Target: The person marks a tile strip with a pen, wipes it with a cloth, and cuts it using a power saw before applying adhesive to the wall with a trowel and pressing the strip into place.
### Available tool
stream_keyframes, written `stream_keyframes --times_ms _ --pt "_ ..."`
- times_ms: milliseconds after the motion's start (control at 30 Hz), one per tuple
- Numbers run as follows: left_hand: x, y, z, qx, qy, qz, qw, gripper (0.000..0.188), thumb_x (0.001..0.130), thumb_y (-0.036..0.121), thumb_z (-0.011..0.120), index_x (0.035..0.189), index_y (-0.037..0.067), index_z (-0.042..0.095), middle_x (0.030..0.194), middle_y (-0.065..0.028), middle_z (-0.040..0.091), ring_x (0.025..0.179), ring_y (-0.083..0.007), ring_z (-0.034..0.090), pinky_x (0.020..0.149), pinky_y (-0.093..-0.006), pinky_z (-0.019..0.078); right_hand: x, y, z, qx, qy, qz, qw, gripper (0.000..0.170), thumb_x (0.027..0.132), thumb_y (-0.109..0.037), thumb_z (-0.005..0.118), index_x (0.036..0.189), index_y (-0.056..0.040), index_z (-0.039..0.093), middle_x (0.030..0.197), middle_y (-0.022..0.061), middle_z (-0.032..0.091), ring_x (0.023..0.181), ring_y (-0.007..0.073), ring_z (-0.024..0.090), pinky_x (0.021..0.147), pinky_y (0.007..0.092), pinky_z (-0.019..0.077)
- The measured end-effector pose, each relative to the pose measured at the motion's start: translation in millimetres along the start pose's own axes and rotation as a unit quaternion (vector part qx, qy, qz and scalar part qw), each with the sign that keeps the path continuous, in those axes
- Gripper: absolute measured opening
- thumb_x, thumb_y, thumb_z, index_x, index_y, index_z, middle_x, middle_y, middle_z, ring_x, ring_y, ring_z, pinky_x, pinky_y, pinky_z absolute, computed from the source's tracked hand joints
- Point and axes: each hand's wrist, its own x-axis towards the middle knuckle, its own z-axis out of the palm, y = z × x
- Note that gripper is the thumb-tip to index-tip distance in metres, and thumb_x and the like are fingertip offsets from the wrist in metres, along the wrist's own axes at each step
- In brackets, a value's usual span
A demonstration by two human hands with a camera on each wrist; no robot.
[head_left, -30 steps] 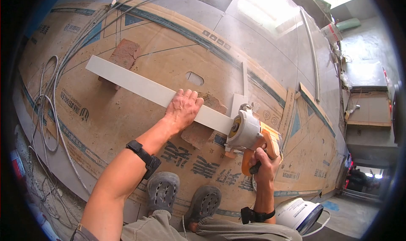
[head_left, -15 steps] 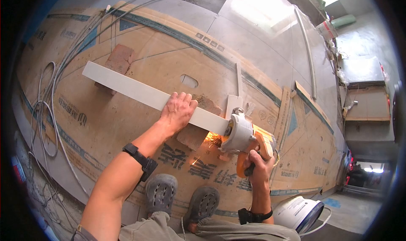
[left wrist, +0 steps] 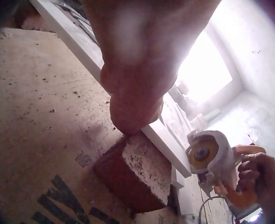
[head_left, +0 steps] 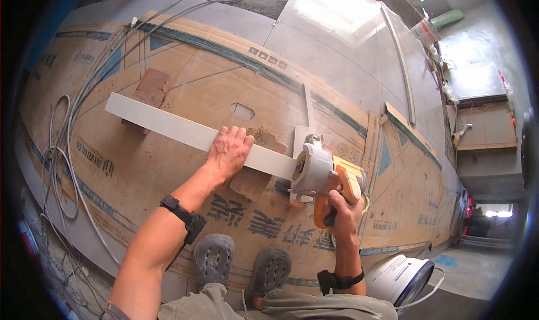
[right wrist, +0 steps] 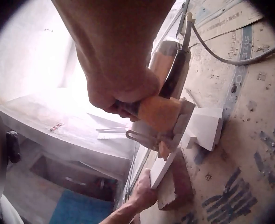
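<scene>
A long white strip (head_left: 163,121) of board or tile lies across two red bricks. My left hand (head_left: 229,151) grips it over the nearer brick (head_left: 250,182), fingers over the far edge. With my right hand (head_left: 343,213) I hold the orange rear handle of a power saw (head_left: 317,168) with a grey guard. The saw stands at the strip's right end. In the left wrist view its round yellow blade (left wrist: 203,151) faces the strip's end. The right wrist view shows the orange handle (right wrist: 160,112) under my fingers.
Cardboard sheets (head_left: 185,89) cover the floor. Another brick (head_left: 151,88) supports the strip's far left. Looped cables (head_left: 62,151) lie at left. White offcuts (head_left: 301,140) lie behind the saw. A white bucket (head_left: 396,278) stands by my right forearm; my grey clogs (head_left: 213,258) are below.
Orange sparks flew below the blade half a second ago; now none show. The head view has shifted slightly. Both hands keep their grips, and the saw stays at the strip's right end.
</scene>
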Motion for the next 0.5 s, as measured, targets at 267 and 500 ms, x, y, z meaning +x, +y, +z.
stream_keyframes --times_ms 267,500 --pt "-0.3 -0.7 1.5 -0.013 0.013 -0.003 1.000 0.006 0.092 0.013 0.058 0.096 0.010 0.061 0.096 -0.0070 0.060 0.097 -0.0242 0.060 0.088 -0.0413 0.0461 16.0 -5.7 4.8 0.019 0.013 -0.002 1.000 0.013 0.090 -0.008 0.071 0.094 -0.0013 0.061 0.072 0.0051 0.063 0.057 0.0129 0.061 0.053 0.0278 0.0508" --pt "-0.3 -1.1 1.5 -0.019 0.027 0.004 0.999 0.007 0.089 0.011 0.059 0.095 0.010 0.060 0.093 -0.0077 0.058 0.094 -0.0254 0.059 0.085 -0.0412 0.0449 18.8 -5.2 6.2 0.019 0.012 -0.004 1.000 0.015 0.091 -0.008 0.070 0.098 -0.0010 0.059 0.068 0.0054 0.061 0.053 0.0134 0.059 0.051 0.0285 0.0516"
